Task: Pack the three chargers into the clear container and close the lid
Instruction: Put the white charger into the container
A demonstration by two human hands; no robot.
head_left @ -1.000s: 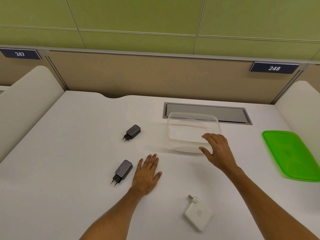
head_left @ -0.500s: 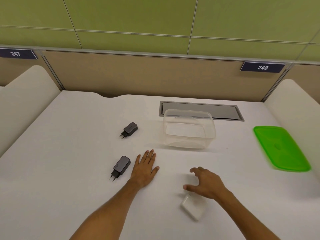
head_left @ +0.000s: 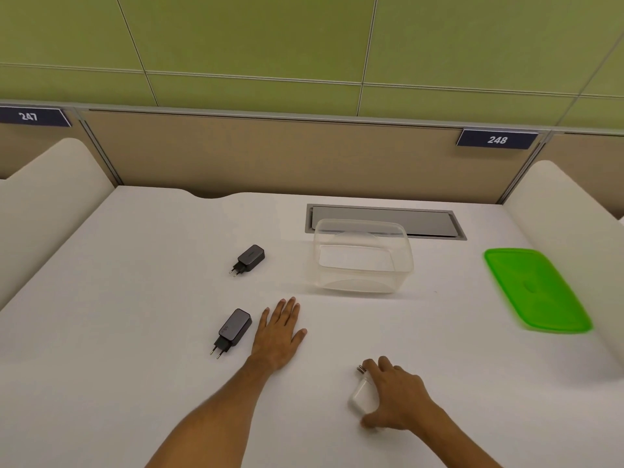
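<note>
Right hand wraps its grip around the white charger at 5 o'clock; left hand lies flat, grip open, beside a dark charger on the tabletop.

Two bare forearms come up from the bottom edge, and there's no sleeve on either one as far as the view reaches. No watch, no bracelet, no glove. The left hand shows no rings on its fingers; the right hand looks just as plain, nails short, knuckles uncovered.
</note>
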